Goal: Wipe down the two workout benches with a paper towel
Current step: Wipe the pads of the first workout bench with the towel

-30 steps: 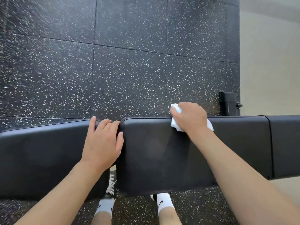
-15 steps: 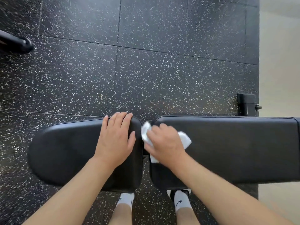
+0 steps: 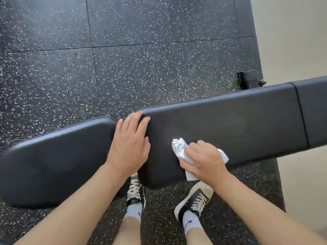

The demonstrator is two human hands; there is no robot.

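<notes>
The right hand clamps the paper towel on the long pad's near-left part; the left hand lies flat across the gap. The wad could bunch and skip patches.

No words or numbers can be read anywhere here. The only brand sign is a small dark swoosh mark on each white sock: one on the left sock, one on the right sock, above the black-and-white sneakers.
</notes>
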